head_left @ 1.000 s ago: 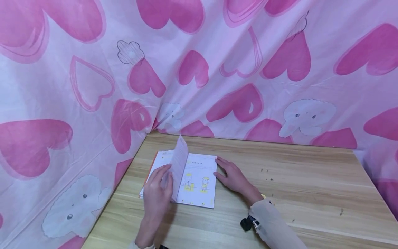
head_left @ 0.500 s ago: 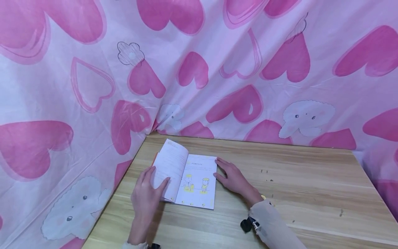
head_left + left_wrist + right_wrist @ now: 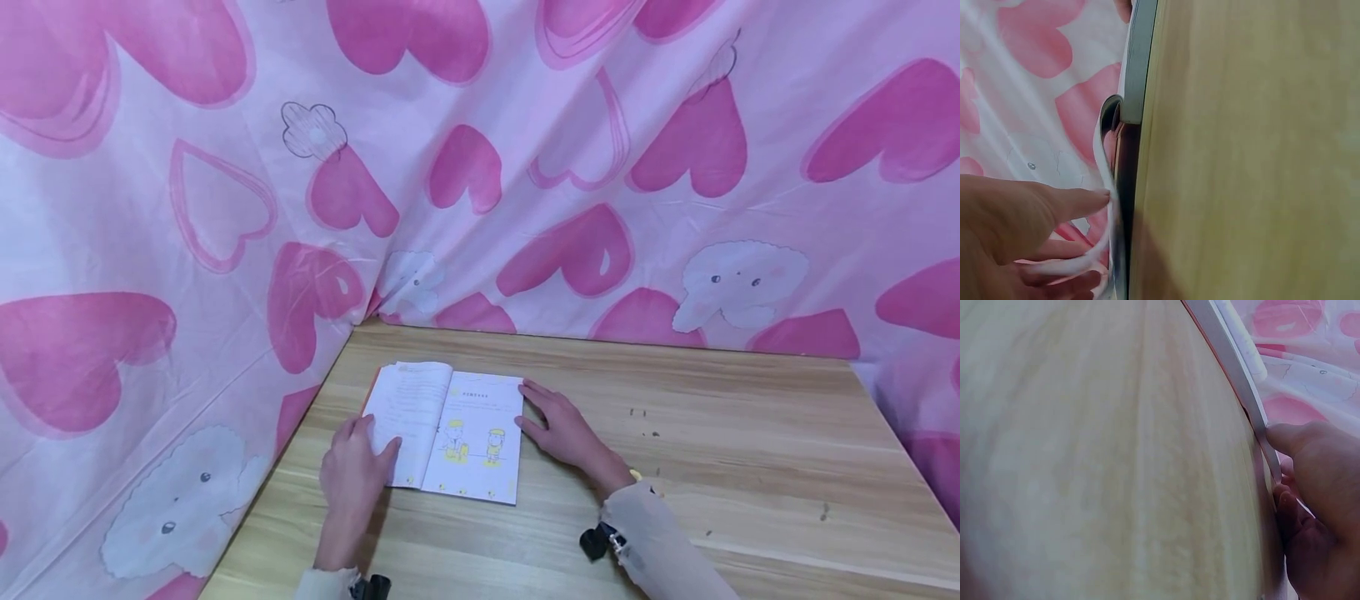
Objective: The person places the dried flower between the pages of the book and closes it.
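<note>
An open book (image 3: 480, 442) lies on the wooden table, with yellow-capped cartoon figures on its right page and lines of text on the left page. My left hand (image 3: 352, 471) is at the book's left edge, its thumb on the left page. In the left wrist view, that hand (image 3: 1016, 231) has the thumb against the bent pages (image 3: 1102, 156) and its fingers at their edge. At the right edge my right hand (image 3: 566, 429) holds the book. The right wrist view shows this hand's (image 3: 1319, 487) thumb on top and its fingers curled at the cover's edge.
Pink heart-patterned cloth (image 3: 465, 275) hangs behind and to the left of the table (image 3: 720, 450). A small black device (image 3: 596, 542) is worn at the right wrist, another (image 3: 372, 587) at the left. Small dark marks dot the tabletop on the right.
A raised page has gone over to the left and now lies down on the left side. My left hand has moved left with it, to the book's left edge. My right hand has stayed put.
</note>
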A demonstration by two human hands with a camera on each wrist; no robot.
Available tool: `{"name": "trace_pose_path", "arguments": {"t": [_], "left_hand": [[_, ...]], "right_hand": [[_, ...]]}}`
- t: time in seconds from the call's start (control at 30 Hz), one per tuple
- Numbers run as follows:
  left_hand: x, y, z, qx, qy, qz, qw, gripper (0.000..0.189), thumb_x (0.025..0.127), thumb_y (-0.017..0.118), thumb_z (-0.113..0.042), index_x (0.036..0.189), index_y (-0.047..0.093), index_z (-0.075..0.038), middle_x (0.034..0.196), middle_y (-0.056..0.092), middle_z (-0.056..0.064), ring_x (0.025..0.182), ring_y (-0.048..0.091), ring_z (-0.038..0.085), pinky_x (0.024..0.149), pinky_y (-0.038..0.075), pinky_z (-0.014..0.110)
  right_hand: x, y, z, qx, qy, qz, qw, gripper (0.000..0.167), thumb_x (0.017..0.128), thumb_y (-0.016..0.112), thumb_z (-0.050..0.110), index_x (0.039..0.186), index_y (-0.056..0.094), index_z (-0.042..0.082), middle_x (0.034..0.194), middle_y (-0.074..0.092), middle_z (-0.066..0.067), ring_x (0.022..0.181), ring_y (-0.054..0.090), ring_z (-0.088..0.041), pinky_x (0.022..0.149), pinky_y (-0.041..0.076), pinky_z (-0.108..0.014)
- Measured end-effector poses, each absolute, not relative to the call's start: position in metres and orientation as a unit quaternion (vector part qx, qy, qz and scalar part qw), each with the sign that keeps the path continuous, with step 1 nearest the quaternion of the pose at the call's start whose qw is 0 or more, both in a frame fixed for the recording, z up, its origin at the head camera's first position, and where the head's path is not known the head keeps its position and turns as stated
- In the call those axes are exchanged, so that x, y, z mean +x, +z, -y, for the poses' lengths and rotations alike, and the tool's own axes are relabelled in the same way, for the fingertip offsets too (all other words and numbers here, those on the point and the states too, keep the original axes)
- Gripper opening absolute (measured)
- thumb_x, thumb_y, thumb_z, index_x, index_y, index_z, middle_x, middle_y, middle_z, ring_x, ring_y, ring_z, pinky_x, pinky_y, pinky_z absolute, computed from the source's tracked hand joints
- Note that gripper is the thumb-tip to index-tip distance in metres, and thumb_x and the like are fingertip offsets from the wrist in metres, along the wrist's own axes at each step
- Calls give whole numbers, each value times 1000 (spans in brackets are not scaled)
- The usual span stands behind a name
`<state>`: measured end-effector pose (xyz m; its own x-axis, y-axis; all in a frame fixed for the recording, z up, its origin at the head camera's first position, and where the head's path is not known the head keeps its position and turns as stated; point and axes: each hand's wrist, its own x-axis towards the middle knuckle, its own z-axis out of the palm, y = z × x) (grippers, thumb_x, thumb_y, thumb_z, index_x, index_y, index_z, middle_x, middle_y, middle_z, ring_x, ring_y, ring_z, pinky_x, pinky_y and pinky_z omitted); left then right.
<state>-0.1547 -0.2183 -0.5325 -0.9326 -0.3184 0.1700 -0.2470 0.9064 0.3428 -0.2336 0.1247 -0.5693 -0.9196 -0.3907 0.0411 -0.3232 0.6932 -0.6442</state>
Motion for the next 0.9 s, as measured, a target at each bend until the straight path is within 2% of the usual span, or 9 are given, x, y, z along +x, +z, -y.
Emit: {"name": "trace_pose_path", "arguments": {"t": [0.13,0.27,0.37,0.47,0.63,0.73,0.8,0.9], "left_hand": [[-157,-533,217,140,-150,975,80,60,91,85,-35,140,69,-3,143,62,29,128,61,49,99,52,67],[-161,-536,214,59,-145,982,105,55,91,84,-17,144,68,-10,154,54,30,142,50,51,108,44,72],[-166,-539,207,-37,-133,984,110,63,91,79,-3,151,64,-19,162,49,27,146,49,50,108,46,73],[-172,-540,198,-94,-122,985,84,68,94,73,3,154,62,-25,166,50,20,149,51,45,107,49,70],[-180,-540,187,-93,-141,984,53,49,101,67,-2,147,68,-18,154,63,16,142,60,40,108,54,62],[-183,-540,185,-83,-161,982,57,38,104,69,-13,141,71,-15,143,71,16,132,68,39,105,57,58],[-186,-541,184,-76,-163,982,61,37,104,72,-25,139,71,-14,139,72,15,128,69,38,104,59,56],[-188,-541,183,-61,-143,986,62,49,101,75,-43,140,68,-13,137,71,14,124,69,36,101,59,55]], "right_hand": [[-234,-571,-124,-197,-340,-919,46,67,108,67,39,166,45,14,176,37,-8,163,37,-35,130,34,-58],[-234,-572,-123,-197,-336,-920,41,67,108,67,39,166,45,14,176,37,-7,162,38,-35,130,35,-57],[-234,-572,-123,-195,-336,-921,38,67,108,67,39,166,45,14,176,37,-8,162,39,-35,130,34,-57],[-234,-571,-123,-194,-336,-921,37,67,108,67,39,166,45,13,176,37,-8,162,39,-35,130,34,-57],[-232,-570,-124,-195,-340,-919,39,67,108,67,37,166,44,11,176,37,-9,162,38,-36,130,34,-57],[-231,-571,-125,-189,-337,-921,41,67,108,66,38,166,44,13,177,36,-8,162,38,-34,131,33,-56],[-230,-570,-125,-189,-337,-921,45,67,109,65,40,167,43,14,177,36,-7,163,37,-33,131,33,-55],[-231,-568,-126,-200,-344,-916,52,68,109,64,40,168,40,15,177,36,-7,163,36,-32,131,33,-54]]}}
